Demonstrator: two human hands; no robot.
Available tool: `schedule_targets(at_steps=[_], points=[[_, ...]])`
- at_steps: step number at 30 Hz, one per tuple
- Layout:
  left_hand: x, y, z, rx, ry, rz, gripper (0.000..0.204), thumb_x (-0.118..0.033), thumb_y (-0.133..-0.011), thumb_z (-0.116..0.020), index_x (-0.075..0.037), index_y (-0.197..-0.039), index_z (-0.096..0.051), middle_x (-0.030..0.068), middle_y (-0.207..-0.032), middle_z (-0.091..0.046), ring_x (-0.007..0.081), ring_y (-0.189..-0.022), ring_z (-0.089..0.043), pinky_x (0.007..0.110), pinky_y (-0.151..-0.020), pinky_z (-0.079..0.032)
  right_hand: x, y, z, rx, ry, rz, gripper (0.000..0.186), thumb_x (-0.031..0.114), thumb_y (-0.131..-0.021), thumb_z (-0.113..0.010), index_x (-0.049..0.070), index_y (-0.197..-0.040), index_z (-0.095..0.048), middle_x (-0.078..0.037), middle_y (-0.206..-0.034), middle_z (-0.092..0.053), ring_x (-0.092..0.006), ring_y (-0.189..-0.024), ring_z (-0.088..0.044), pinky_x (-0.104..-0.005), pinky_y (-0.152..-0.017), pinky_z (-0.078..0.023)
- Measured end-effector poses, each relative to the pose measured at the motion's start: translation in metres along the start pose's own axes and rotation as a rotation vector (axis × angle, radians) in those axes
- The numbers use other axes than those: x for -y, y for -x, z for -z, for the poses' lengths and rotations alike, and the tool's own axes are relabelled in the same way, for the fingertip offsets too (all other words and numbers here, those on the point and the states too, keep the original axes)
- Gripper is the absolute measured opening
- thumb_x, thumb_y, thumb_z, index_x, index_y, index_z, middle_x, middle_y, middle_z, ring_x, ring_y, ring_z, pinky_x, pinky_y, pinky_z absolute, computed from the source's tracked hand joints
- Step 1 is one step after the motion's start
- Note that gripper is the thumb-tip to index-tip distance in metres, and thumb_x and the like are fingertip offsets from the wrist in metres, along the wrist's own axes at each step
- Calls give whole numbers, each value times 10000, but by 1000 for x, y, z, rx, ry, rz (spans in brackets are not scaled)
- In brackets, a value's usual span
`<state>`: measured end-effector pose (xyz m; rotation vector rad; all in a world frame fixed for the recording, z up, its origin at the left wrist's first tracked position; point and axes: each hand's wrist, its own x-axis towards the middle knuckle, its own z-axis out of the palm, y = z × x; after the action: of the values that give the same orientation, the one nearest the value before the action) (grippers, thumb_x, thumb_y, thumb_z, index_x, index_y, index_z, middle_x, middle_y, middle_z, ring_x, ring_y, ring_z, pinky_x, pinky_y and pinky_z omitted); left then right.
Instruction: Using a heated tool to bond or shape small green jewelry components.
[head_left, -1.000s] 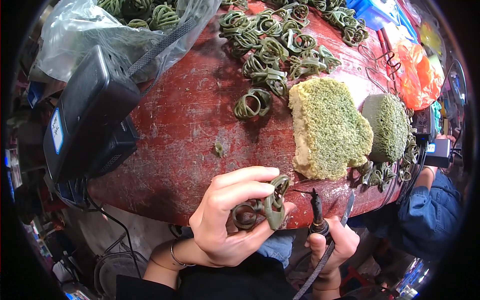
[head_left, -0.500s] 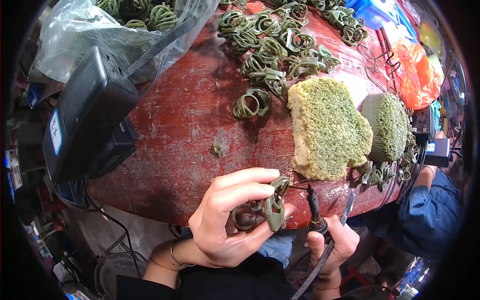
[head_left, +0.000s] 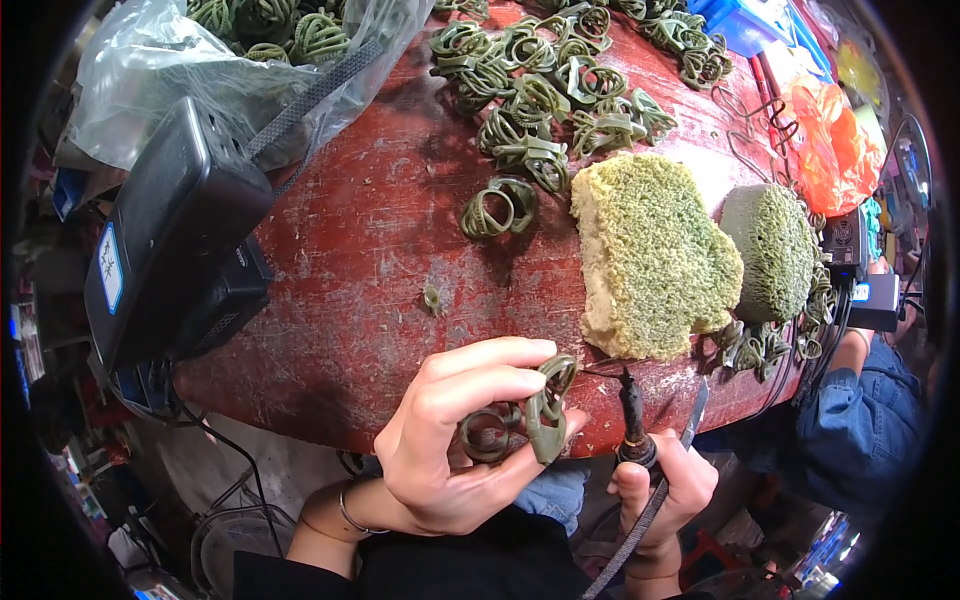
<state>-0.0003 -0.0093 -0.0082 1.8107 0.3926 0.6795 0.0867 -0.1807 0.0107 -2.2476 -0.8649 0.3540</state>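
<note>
My left hand (head_left: 440, 440) pinches a dark green wax ring (head_left: 545, 425) between thumb and fingers, just over the near table edge. Another green looped piece (head_left: 488, 432) sits within the curl of the same hand; whether the two are joined I cannot tell. In my right hand (head_left: 665, 480) is a wax pen (head_left: 632, 415) with a blackened tip, held upright. Its thin wire reaches left, close to the ring; contact is not clear. A narrow metal blade (head_left: 698, 408) also sticks up from the right hand. A grey braided cord (head_left: 628, 545) runs down past that hand.
A crumbly yellow-green sponge block (head_left: 655, 260) lies on the red table (head_left: 340, 300), with a round green block (head_left: 770, 255) beside it. Several green rings (head_left: 535, 100) are heaped behind. Left stand a black device (head_left: 185, 230) and a plastic bag (head_left: 150, 80). Another person's blue sleeve (head_left: 860, 430) shows at right.
The wax pen's tip has moved slightly right, away from the ring. The ring has turned a little in my left hand. Both grips are the same.
</note>
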Motion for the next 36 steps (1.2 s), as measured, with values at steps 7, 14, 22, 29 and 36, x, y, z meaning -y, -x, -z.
schedule_targets(at_steps=[7,14,22,29,36], points=[[-1,0,1,12,-6,12,549,103,-671,-743,5,-1069,-377,230,-1094,-489,182,-811,-641,274,-712,-572,-1,0,-1,-1,4,11,318,310,-757,-734,10,-801,-639,-70,-597,-568,-225,-502,-588,-288,-478,-455],[-2,1,-9,-219,123,67,470,5,-621,-823,18,-998,-543,205,-989,-624,223,-846,-646,271,-698,-542,1,-2,0,3,23,24,314,308,-754,-735,12,-791,-641,-68,-602,-575,-225,-502,-588,-290,-479,-455],[-1,1,-10,-234,161,78,467,13,-621,-821,21,-999,-545,206,-990,-623,222,-857,-643,268,-700,-539,1,-2,-1,3,14,15,321,324,-763,-723,15,-784,-641,-62,-602,-577,-229,-506,-588,-296,-484,-458],[-1,0,-8,-231,134,66,465,12,-622,-820,19,-996,-544,205,-990,-624,224,-855,-643,274,-699,-538,1,-1,0,12,47,22,335,340,-757,-726,19,-783,-633,-64,-599,-566,-236,-504,-585,-303,-485,-459],[-1,0,-10,-242,152,79,466,11,-619,-822,19,-994,-546,203,-989,-625,219,-856,-642,270,-699,-537,0,-1,1,5,48,22,341,347,-759,-723,19,-784,-634,-67,-598,-566,-241,-507,-585,-305,-484,-457]])
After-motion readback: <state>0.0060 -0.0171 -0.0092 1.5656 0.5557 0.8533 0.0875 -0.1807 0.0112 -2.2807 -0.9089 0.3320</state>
